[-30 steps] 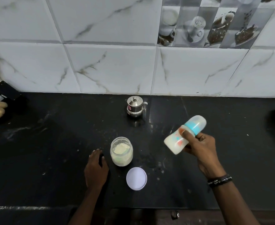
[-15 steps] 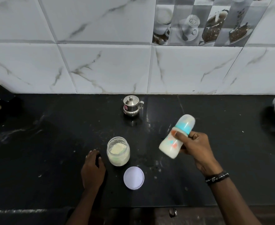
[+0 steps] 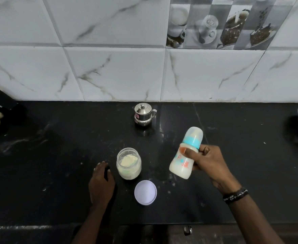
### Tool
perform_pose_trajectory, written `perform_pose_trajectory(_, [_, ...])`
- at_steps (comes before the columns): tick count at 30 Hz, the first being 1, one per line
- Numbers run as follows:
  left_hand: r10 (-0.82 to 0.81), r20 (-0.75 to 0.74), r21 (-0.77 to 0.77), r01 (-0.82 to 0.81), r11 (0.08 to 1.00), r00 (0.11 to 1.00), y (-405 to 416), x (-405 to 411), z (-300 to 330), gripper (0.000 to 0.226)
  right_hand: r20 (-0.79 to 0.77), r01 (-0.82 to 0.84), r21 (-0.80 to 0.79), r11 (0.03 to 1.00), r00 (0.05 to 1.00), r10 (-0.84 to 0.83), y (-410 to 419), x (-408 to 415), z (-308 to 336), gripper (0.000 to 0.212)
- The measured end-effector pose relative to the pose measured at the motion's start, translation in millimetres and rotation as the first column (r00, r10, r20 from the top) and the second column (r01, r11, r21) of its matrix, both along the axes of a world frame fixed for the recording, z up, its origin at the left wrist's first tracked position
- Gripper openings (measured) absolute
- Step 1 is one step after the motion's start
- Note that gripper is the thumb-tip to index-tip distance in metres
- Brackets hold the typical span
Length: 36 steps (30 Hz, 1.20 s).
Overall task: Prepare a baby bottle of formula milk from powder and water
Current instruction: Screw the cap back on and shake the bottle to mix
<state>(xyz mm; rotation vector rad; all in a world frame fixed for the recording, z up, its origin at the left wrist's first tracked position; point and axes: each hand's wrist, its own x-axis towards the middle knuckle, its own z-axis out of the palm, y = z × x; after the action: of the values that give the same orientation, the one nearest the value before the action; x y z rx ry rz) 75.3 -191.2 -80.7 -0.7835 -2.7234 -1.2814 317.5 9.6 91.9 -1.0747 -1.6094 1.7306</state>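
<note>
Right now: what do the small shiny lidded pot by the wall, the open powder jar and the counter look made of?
Small shiny lidded pot: polished steel by the look, mirror-bright with sharp highlights.
Open powder jar: clear glass or plastic, can't tell which; the pale powder shows through its wall.
Counter: glossy black stone, likely granite; it has faint pale veins and reflects the pot.

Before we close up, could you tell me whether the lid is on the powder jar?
No, the lid lies on the counter beside the open powder jar.
</note>
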Motion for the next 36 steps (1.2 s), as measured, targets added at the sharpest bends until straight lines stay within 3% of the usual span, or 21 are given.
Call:
perform_pose_trajectory(3, [0.002,0.002,-0.013,-0.002,1.000,1.000,0.4,1.2,-0.6,0.033,-0.098,0.217,-0.042,0.975,0.971,-0.220,4.6,0.7,-3.7,0.020])
perform_pose_trajectory(7, [0.005,0.001,-0.001,-0.005,1.000,1.000,0.2,0.8,-0.3,0.033,0.011,0.044,-0.056,0.997,0.999,-0.044,-0.2,2.3,-4.8,0.035])
perform_pose_trajectory(11, [0.005,0.011,-0.010,-0.005,1.000,1.000,1.7,2.4,1.6,0.033,-0.096,0.249,-0.086,0.965,0.962,-0.257,9.4,3.8,-0.8,0.024])
perform_pose_trajectory(15, [0.002,-0.006,-0.007,-0.002,1.000,1.000,0.2,1.0,0.8,0.033,0.027,0.032,-0.046,0.998,0.999,-0.030,2.5,6.9,-2.6,0.038])
perform_pose_trajectory(19, [-0.001,-0.002,-0.013,0.001,1.000,1.000,0.5,2.6,1.0,0.034,-0.092,0.241,-0.110,0.964,0.964,-0.251,11.3,6.7,-2.0,0.028])
perform_pose_trajectory(23, [-0.003,-0.014,-0.004,0.003,1.000,1.000,0.7,1.5,1.3,0.034,0.032,0.020,-0.068,0.997,0.999,-0.018,9.9,9.3,-1.5,0.036])
perform_pose_trajectory(27, [-0.001,-0.006,-0.018,0.001,1.000,1.000,1.7,3.5,2.6,0.033,-0.098,0.234,-0.085,0.969,0.966,-0.241,15.9,7.7,1.9,0.024])
perform_pose_trajectory(31, [-0.005,-0.022,-0.008,0.005,1.000,1.000,0.1,2.1,1.8,0.034,0.026,0.010,-0.024,1.000,1.000,-0.009,4.1,6.5,0.2,0.042])
perform_pose_trajectory(35, [-0.007,-0.014,-0.010,0.007,1.000,1.000,1.2,3.1,1.9,0.034,-0.103,0.238,-0.094,0.967,0.963,-0.248,9.4,3.2,1.5,0.022])
perform_pose_trajectory(36, [-0.002,-0.010,-0.010,0.002,1.000,1.000,0.8,3.0,1.9,0.034,-0.089,0.219,-0.110,0.970,0.969,-0.229,9.0,2.3,2.3,0.022])
